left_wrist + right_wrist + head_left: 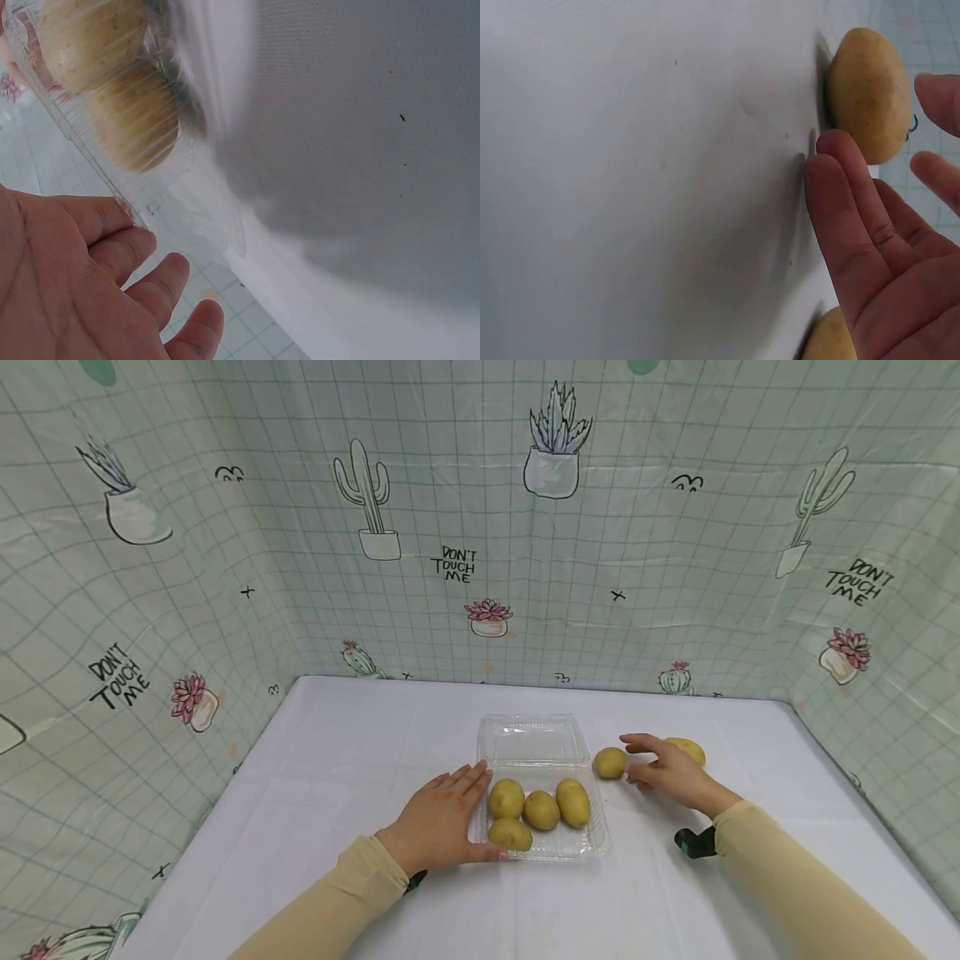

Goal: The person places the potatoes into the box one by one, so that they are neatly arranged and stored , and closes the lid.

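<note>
A clear plastic clamshell box [558, 853] lies with its lid folded back, several yellow potatoes [542, 810] in its base. My left hand [442, 818] rests at the box's left side, fingers stretched along the wall and thumb at the front edge. In the left wrist view, its fingertips touch the ribbed rim [97, 169]. My right hand [671, 775] reaches in right of the box, fingers spread and holding nothing. A loose potato [610, 763] sits just beyond those fingertips. Another potato [688, 750] lies behind this hand, partly hidden by it.
The box's lid [532, 739] lies flat towards the back. White cloth covers the table [360, 735]. A patterned curtain [465, 468] with cacti hangs behind and at both sides. Dark straps [696, 843] show at the wrists.
</note>
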A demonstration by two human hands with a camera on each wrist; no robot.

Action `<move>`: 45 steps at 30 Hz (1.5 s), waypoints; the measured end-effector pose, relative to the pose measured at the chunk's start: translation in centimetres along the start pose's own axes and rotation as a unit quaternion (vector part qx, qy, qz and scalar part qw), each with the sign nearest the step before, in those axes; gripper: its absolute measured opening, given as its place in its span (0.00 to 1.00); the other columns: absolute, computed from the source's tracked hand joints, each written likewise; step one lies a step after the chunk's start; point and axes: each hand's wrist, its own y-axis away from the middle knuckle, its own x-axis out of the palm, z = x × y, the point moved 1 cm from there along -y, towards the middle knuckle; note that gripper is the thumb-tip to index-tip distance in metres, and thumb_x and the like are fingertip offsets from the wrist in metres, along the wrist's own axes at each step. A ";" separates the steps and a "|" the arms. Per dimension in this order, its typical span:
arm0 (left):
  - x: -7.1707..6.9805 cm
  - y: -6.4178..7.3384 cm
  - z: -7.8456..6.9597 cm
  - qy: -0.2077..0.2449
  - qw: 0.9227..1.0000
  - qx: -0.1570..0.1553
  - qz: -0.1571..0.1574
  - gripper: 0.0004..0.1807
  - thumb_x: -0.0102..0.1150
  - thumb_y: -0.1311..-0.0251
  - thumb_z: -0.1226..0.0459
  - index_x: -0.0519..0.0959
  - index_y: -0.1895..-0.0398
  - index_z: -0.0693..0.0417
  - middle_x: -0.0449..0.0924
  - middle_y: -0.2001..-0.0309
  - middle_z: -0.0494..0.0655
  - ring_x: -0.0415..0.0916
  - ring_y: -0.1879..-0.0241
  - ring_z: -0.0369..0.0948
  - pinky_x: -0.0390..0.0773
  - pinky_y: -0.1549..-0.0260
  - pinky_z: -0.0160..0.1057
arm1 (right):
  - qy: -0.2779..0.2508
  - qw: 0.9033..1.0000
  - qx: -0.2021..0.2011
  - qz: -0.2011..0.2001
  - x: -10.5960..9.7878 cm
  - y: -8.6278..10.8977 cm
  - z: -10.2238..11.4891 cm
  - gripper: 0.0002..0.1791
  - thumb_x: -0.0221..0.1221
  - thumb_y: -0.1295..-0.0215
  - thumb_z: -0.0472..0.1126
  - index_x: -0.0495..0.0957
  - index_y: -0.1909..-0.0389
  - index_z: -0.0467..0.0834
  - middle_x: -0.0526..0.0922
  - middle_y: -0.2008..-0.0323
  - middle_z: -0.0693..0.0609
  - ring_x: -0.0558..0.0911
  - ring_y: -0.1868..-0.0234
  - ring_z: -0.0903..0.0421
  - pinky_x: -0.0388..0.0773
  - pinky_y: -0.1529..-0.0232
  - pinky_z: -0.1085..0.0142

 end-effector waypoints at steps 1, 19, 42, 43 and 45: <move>0.0 0.0 0.0 0.000 1.000 0.000 0.000 0.60 0.49 0.46 0.24 0.58 0.23 0.60 0.53 0.23 0.52 0.54 0.26 0.49 0.58 0.30 0.48 | 0.000 1.000 0.003 0.003 0.2 -0.2 -0.1 0.31 0.59 0.28 0.38 0.61 0.30 0.29 0.68 0.38 0.25 0.85 0.58 0.47 0.84 0.60 0.61; -0.1 0.0 0.0 -0.006 1.000 0.002 -0.001 0.60 0.48 0.46 0.24 0.58 0.23 0.60 0.53 0.23 0.52 0.54 0.26 0.49 0.59 0.31 0.48 | 0.069 0.998 0.003 -0.005 2.0 -1.5 0.1 0.27 0.64 0.32 0.42 0.72 0.34 0.40 0.80 0.55 0.45 0.77 0.72 0.54 0.77 0.71 0.67; 0.1 0.0 0.1 -0.012 1.000 0.003 -0.008 0.60 0.48 0.47 0.24 0.59 0.24 0.59 0.54 0.23 0.52 0.55 0.26 0.49 0.60 0.31 0.49 | 0.072 0.997 -0.019 -0.020 2.3 -1.2 -0.3 0.25 0.68 0.37 0.37 0.76 0.39 0.40 0.80 0.55 0.45 0.74 0.70 0.54 0.74 0.73 0.68; 0.1 0.0 0.1 -0.012 1.000 0.003 -0.008 0.60 0.48 0.47 0.24 0.59 0.24 0.60 0.54 0.23 0.53 0.55 0.26 0.49 0.60 0.31 0.49 | 0.071 0.997 -0.019 -0.021 2.3 -1.2 -0.3 0.25 0.68 0.37 0.37 0.76 0.39 0.40 0.80 0.55 0.45 0.74 0.70 0.54 0.74 0.73 0.68; 0.2 0.0 0.1 -0.011 1.000 0.005 -0.009 0.60 0.48 0.47 0.24 0.59 0.24 0.60 0.53 0.23 0.53 0.55 0.26 0.49 0.60 0.31 0.48 | 0.069 0.997 -0.018 -0.022 2.2 -1.0 -0.2 0.25 0.68 0.37 0.38 0.76 0.39 0.40 0.80 0.55 0.45 0.74 0.69 0.54 0.74 0.72 0.68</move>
